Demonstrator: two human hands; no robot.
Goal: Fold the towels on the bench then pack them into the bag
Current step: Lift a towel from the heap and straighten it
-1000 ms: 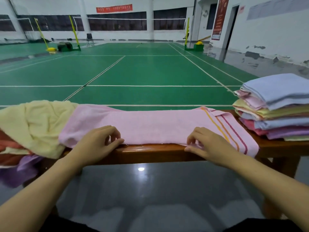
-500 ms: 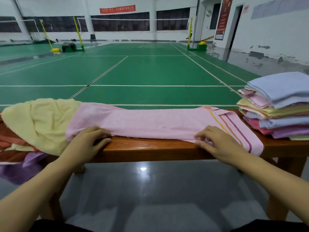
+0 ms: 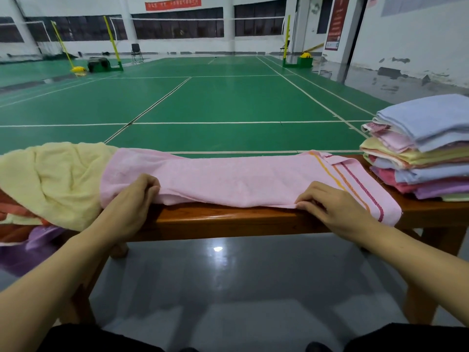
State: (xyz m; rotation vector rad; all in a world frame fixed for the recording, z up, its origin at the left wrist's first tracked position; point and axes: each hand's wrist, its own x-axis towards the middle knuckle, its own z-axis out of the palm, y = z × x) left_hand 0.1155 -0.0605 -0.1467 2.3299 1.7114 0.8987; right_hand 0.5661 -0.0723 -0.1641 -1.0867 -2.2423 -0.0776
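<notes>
With the left hand and right hand each pinching the near edge of the pink towel stretched along the desk, an uneven lift could skew the fold or drag its overhanging striped end off.

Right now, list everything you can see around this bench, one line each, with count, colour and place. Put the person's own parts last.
pink towel: one, pink with orange and red stripes at its right end, spread lengthwise along the bench.
bench: one, brown wood, across the foreground.
folded stack: one pile, blue, pink, yellow, red and purple, on the bench's right end.
unfolded heap: one pile, yellow on top, orange and purple below, on the left end.
court floor: green with white lines, beyond the bench.
net posts: several, yellow, far end of the hall.
chair: one, dark, by the far wall.
banner: one, red, on the far wall.
left hand: pinches the towel's near edge at its left end.
right hand: pinches the near edge beside the stripes.
</notes>
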